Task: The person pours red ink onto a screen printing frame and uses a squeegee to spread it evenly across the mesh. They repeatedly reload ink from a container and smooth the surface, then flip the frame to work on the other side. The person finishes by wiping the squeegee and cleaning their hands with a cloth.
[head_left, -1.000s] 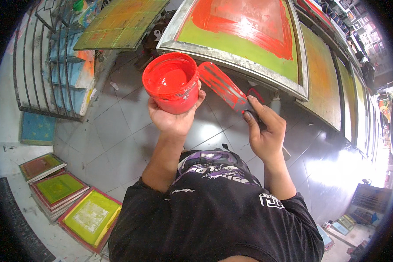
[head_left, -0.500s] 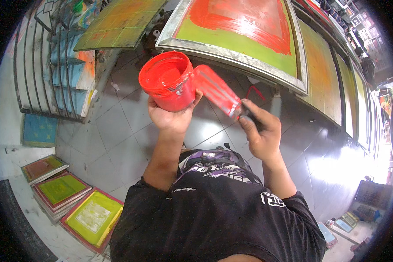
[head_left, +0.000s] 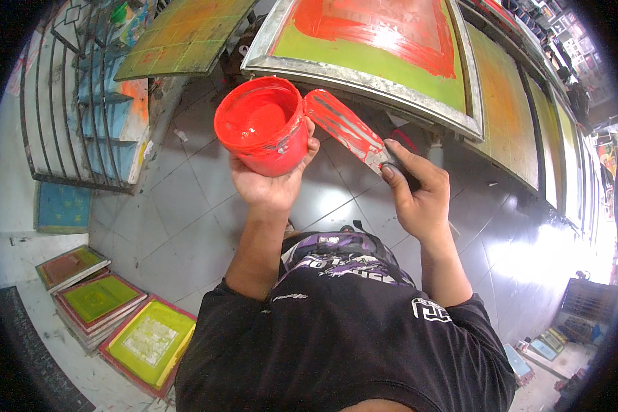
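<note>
My left hand [head_left: 271, 187] cups a round tub [head_left: 281, 152] from below, its fingers curled up the right side. Thick red ink [head_left: 250, 120] lies inside the tub and coats its rim. A flat metal spatula [head_left: 343, 129], smeared with red and showing bare grey streaks, is gripped by its dark handle in my right hand [head_left: 422, 196]. The blade's rounded tip is beside the tub's right rim; whether they touch I cannot tell. Beyond both hands, a large screen printing frame [head_left: 364, 88] has red ink spread over its yellow-green mesh.
Several more boards [head_left: 505, 110] line up to the right of the large frame. At far left stands a barred metal rack [head_left: 69, 130], with a greenish board [head_left: 185, 41] beside it. Small framed screens [head_left: 147, 340] are stacked low on the left. Grey floor tiles [head_left: 185, 226] stretch underneath.
The spatula has swung up slightly, and its blade now shows more bare grey streaks. The tub has risen a little and tipped toward me. Both hands keep their holds.
</note>
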`<state>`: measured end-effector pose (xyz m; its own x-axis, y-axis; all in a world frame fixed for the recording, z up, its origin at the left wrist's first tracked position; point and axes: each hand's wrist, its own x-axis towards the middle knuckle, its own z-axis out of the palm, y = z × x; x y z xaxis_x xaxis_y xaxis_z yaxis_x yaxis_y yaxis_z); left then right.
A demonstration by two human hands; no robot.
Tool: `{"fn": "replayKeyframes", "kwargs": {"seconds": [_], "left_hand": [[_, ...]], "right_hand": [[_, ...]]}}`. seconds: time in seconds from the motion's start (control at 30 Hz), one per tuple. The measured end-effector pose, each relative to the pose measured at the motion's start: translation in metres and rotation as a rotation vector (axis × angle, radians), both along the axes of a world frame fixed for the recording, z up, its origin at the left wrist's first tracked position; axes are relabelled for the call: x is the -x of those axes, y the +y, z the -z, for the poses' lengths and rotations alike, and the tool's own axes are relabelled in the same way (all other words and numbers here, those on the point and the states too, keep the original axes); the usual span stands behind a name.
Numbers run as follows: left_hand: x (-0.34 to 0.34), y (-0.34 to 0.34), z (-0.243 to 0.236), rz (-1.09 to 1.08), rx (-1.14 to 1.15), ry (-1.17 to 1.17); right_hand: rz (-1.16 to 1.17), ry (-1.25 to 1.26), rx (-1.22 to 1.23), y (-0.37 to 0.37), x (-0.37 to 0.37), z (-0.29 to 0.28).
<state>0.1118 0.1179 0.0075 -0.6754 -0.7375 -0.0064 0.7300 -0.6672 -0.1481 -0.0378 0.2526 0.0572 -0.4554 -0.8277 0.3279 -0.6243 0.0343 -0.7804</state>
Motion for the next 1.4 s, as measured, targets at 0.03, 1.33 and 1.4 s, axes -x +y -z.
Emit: {"fn": "replayKeyframes", "kwargs": {"seconds": [0.03, 1.33, 1.4], "left_hand": [[0.0, 0.001, 0.0, -0.048, 0.032, -0.073], [0.014, 0.012, -0.019, -0.317, 0.098, -0.519], [0.016, 0.013, -0.022, -0.34, 0.077, -0.529]], "right_hand": [[0.002, 0.013, 0.001, 0.001, 0.0, -0.001], [0.034, 0.725, 0.058, 0.016, 0.005, -0.017], [0.028, 0.772, 0.044, 0.018, 0.005, -0.022]]}}
